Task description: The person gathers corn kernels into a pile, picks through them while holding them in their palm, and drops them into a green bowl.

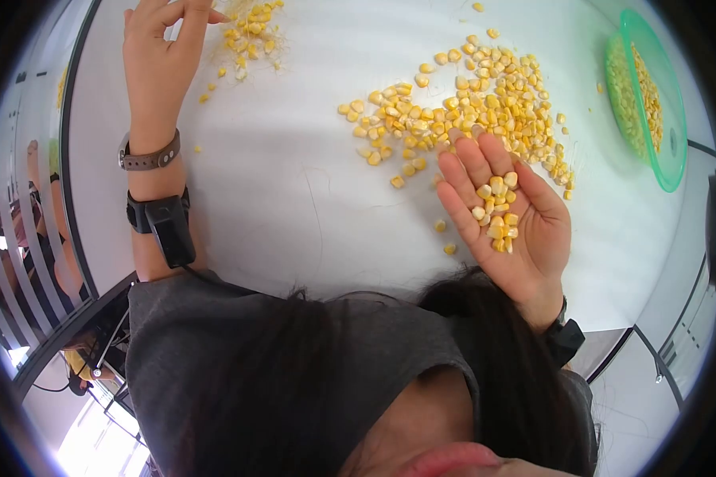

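Observation:
My right hand [525, 215] is turned palm up and cupped, holding a small heap of corn kernels [497, 203]. Its fingertips reach the near edge of a wide spread of loose yellow kernels [485, 103] on the white table [294, 199]. At the upper left, my left hand [167, 36] is palm down with thumb and finger bent together. Its fingertips are beside a smaller pile of kernels tangled with corn silk [250, 36]. The top edge cuts off part of that hand, and what is between its fingertips cannot be made out.
A green plastic basket [668, 171] containing kernels stands at the upper right. A few stray kernels [445, 237] and thin strands lie on the table. A slatted glass partition [24, 238] is at the left, with people partly visible beyond it.

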### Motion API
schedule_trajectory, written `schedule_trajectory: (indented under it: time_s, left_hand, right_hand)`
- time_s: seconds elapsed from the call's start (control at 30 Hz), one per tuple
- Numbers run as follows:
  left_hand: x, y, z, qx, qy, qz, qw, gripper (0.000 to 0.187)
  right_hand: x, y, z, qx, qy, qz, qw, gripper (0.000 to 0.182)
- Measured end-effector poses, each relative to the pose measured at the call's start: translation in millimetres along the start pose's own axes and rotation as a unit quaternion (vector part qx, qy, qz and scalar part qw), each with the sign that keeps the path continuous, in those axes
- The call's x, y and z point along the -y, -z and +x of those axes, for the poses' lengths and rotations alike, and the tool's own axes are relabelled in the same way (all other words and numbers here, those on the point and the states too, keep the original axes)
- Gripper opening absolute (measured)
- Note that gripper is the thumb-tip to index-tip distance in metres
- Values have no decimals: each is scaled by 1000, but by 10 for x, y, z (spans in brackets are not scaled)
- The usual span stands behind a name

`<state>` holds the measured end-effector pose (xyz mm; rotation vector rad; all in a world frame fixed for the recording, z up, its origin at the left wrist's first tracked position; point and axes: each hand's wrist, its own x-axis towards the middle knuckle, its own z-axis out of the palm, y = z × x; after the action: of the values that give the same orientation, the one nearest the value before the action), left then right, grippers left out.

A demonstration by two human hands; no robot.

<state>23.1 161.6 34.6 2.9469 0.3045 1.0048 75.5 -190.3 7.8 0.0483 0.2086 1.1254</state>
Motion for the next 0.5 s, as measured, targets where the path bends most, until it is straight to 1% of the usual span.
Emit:
schedule_trajectory:
  time_s: [0.03, 0.07, 0.1, 0.13, 0.17, 0.2, 0.27, 0.3, 0.37, 0.4, 0.47, 0.5]
  left_hand:
    - [26, -13, 2, 5, 24, -25, 999, 9]
    - [31, -24, 3, 10, 48, -51, 997, 10]
    - [17, -8, 1, 11, 48, -51, 997, 10]
    - [-7, 28, -3, 29, 27, -29, 999, 9]
    - [-22, 46, -6, 48, 6, -7, 999, 13]
    - [65, 33, -7, 48, 5, -7, 999, 13]
    - [258, 15, 9, 91, -102, 0, 991, 16]
    - [286, -9, -24, 91, -102, 0, 991, 16]
    - [209, -14, -38, 91, -66, -11, 994, 26]
    - [218, -15, -33, 91, -67, -12, 994, 26]
    - [257, -20, -18, 119, -27, -155, 980, 27]
    - [278, -28, -17, 118, -27, -155, 980, 27]
  right_hand:
    - [28, 20, 7, 6, -22, -84, 996, 47]
    - [27, 20, 5, 5, -21, -84, 996, 47]
    - [24, 18, 5, 4, -24, -81, 996, 47]
    - [21, 15, 3, 3, -27, -79, 997, 47]
    - [23, 12, 0, 3, -26, -79, 997, 47]
    - [24, 7, 0, 1, -25, -79, 997, 47]
    - [22, 7, -1, -1, -24, -79, 997, 47]
    - [19, 12, 1, 2, -25, -78, 997, 47]
    - [15, 21, -1, 4, -25, -76, 997, 47]
    - [15, 23, 2, 7, -27, -76, 997, 47]
    - [10, 24, 1, 10, -29, -77, 997, 47]
    - [4, 22, 4, 12, -28, -76, 997, 48]
